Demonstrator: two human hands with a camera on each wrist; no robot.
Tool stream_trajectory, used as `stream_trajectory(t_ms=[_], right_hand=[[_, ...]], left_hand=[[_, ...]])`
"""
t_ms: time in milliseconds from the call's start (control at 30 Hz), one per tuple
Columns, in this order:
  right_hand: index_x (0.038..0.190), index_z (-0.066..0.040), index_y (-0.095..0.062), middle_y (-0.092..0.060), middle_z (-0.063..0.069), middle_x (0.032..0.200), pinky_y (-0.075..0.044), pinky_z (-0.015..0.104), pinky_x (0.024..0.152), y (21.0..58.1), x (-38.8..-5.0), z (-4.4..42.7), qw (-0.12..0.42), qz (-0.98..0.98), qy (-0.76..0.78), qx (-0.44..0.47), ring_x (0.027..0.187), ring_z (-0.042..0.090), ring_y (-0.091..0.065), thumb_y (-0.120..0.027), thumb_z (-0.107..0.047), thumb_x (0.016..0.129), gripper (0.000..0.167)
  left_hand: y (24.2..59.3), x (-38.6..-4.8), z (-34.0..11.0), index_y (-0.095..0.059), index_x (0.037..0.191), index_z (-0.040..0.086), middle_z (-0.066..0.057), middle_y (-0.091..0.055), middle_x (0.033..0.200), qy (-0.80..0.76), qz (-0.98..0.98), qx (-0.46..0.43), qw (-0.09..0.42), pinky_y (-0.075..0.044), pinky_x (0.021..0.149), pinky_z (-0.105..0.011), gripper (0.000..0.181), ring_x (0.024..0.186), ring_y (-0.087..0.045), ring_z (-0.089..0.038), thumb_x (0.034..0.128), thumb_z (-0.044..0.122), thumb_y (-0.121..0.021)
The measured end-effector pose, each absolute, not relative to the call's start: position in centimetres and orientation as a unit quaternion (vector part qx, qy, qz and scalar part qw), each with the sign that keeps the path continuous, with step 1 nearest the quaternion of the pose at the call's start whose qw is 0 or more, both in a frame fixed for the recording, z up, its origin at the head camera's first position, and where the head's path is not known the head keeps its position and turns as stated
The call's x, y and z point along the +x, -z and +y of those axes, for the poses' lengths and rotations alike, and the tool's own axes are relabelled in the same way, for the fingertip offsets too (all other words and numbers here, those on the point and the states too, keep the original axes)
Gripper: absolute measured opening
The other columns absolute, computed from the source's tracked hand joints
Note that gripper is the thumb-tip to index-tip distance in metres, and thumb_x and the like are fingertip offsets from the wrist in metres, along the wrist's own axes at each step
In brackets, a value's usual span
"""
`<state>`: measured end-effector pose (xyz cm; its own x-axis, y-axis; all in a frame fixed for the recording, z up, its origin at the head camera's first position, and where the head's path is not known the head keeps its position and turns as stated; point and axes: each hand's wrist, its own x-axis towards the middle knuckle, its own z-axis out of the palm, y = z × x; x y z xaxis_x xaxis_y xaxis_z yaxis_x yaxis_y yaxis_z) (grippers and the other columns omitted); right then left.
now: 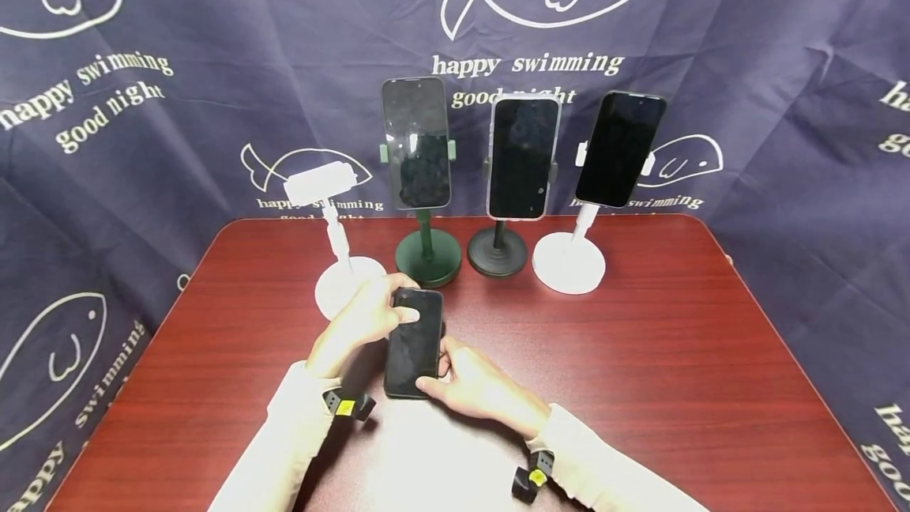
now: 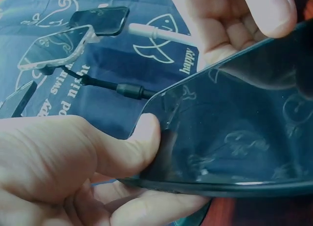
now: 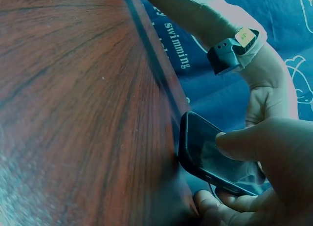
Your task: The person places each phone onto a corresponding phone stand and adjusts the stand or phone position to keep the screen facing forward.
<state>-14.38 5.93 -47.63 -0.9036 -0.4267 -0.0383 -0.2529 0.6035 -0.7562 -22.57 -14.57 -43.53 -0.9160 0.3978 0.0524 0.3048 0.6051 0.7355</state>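
Note:
A black smartphone (image 1: 415, 346) is held between both hands above the red-brown table, its dark screen facing up. At its upper left end the left hand (image 1: 366, 313) grips it, thumb on the glass and fingers beneath, as the left wrist view confirms. My right hand (image 1: 478, 385) holds the lower right edge, the thumb lying over the screen's corner and the other fingers curled under the side. Just beyond the left hand stands a white phone stand (image 1: 340, 247) with a tilted clamp head; the hand covers part of its round base.
Behind the hands, phones sit upright in a green stand (image 1: 428, 255), a black stand (image 1: 498, 251) and another white stand (image 1: 569, 263). The table (image 1: 675, 370) ends at a dark blue curtain (image 1: 341, 46) printed with fish. A small device (image 1: 348, 404) is strapped to each wrist.

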Motion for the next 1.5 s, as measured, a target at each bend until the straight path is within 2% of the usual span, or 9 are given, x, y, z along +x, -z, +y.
stream_trajectory(t_ms=[167,333,567,733,900,1033,1167,1300,1500], right_hand=[[0.100,-0.009,-0.057,-0.058,-0.007,0.076,-0.044,0.021,0.063,47.6,-14.5,6.0,0.091,0.876,0.423,-0.213,0.065,0.001,-0.051,-0.073,-0.025,0.092,0.024],[0.102,-0.005,-0.057,-0.063,0.001,0.079,-0.046,0.020,0.061,47.4,-15.0,6.3,0.083,0.843,0.489,-0.207,0.063,0.004,-0.054,-0.067,-0.015,0.097,0.016],[0.108,-0.001,-0.057,-0.075,0.017,0.096,-0.048,0.030,0.041,46.5,-15.6,6.9,0.120,0.783,0.587,-0.165,0.061,0.027,-0.070,-0.059,-0.013,0.104,0.013],[0.109,-0.004,-0.060,-0.076,0.016,0.099,-0.051,0.034,0.042,45.9,-15.7,7.3,0.111,0.782,0.591,-0.162,0.066,0.028,-0.074,-0.060,-0.012,0.103,0.009],[0.111,-0.004,-0.060,-0.076,0.017,0.099,-0.053,0.028,0.050,45.4,-15.9,7.6,0.089,0.787,0.585,-0.176,0.066,0.026,-0.073,-0.061,-0.011,0.102,0.011],[0.113,-0.003,-0.060,-0.074,0.015,0.096,-0.052,0.023,0.059,44.9,-15.9,8.0,0.064,0.798,0.568,-0.190,0.064,0.024,-0.067,-0.063,-0.012,0.102,0.014],[0.115,-0.004,-0.060,-0.075,0.015,0.099,-0.052,0.024,0.061,44.4,-15.8,8.4,0.048,0.802,0.562,-0.198,0.067,0.019,-0.065,-0.063,-0.013,0.102,0.016],[0.117,-0.006,-0.061,-0.076,0.014,0.103,-0.054,0.025,0.061,43.7,-15.7,8.7,0.030,0.809,0.551,-0.204,0.068,0.018,-0.067,-0.064,-0.014,0.102,0.017],[0.120,-0.009,-0.063,-0.078,0.011,0.106,-0.055,0.026,0.066,42.3,-15.5,9.0,0.016,0.808,0.552,-0.204,0.074,0.016,-0.072,-0.065,-0.016,0.102,0.019]], left_hand=[[42.9,-22.5,-14.6,-0.070,0.114,0.003,-0.005,-0.067,0.074,-0.419,0.887,0.181,0.066,-0.049,0.051,-0.030,0.029,0.053,-0.054,-0.011,0.0862,-0.001,-0.076],[42.2,-22.2,-14.5,-0.070,0.114,0.003,-0.008,-0.071,0.081,-0.463,0.869,0.167,0.055,-0.052,0.052,-0.031,0.027,0.058,-0.059,-0.013,0.0875,-0.001,-0.074],[41.2,-21.9,-14.4,-0.072,0.115,0.002,-0.015,-0.076,0.091,-0.511,0.843,0.168,0.025,-0.057,0.054,-0.033,0.029,0.061,-0.066,-0.017,0.0866,-0.003,-0.072],[40.7,-21.6,-14.3,-0.074,0.114,0.007,-0.009,-0.077,0.093,-0.500,0.848,0.176,-0.012,-0.057,0.058,-0.032,0.029,0.065,-0.068,-0.016,0.0851,0.000,-0.075],[40.3,-21.3,-14.0,-0.072,0.119,0.012,-0.006,-0.078,0.100,-0.490,0.853,0.176,-0.039,-0.055,0.068,-0.031,0.033,0.074,-0.067,-0.017,0.0864,0.004,-0.076],[40.0,-21.1,-13.7,-0.066,0.129,0.011,-0.013,-0.076,0.104,-0.501,0.850,0.153,-0.047,-0.052,0.062,-0.030,0.042,0.064,-0.062,-0.019,0.0886,0.007,-0.077],[39.9,-20.8,-13.3,-0.062,0.135,0.009,-0.016,-0.075,0.100,-0.515,0.845,0.133,-0.046,-0.049,0.059,-0.026,0.049,0.057,-0.056,-0.016,0.0891,0.010,-0.078],[39.5,-20.4,-13.0,-0.060,0.138,0.014,-0.015,-0.075,0.104,-0.538,0.833,0.129,-0.030,-0.052,0.066,-0.024,0.051,0.064,-0.066,-0.016,0.0901,0.011,-0.078],[38.5,-19.4,-12.7,-0.051,0.146,0.019,-0.018,-0.073,0.114,-0.575,0.805,0.147,-0.011,-0.058,0.076,-0.026,0.062,0.082,-0.077,-0.024,0.0910,0.009,-0.077]])
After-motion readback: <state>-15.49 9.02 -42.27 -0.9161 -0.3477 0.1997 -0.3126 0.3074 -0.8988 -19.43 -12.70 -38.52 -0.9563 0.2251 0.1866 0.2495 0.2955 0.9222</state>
